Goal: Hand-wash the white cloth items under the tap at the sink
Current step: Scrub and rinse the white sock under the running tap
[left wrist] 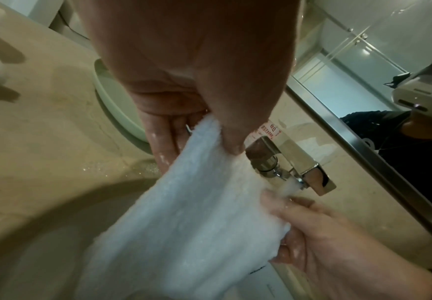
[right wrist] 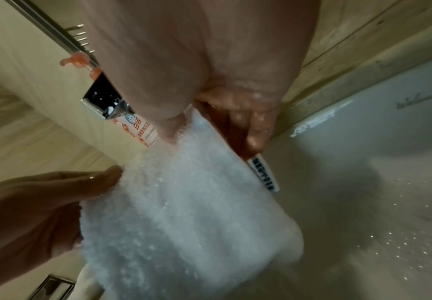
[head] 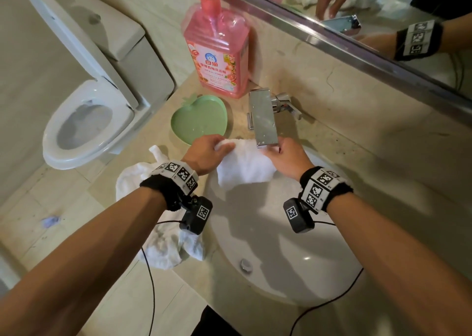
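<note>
white terry cloth (head: 245, 166), wet and fluffy with a printed tag on one edge, hangs spread between both grips over the sink (head: 281, 259). left hand (head: 204, 154) pinches its upper corner, thumb over fingers; right hand (head: 287, 157) pinches the opposite corner, directly beneath the running tap (head: 263, 117). beyond the left grip a green heart-shaped dish (head: 200, 120) sits on the bench (head: 357, 162), a pink detergent bottle (head: 217, 52) farther back.
</note>
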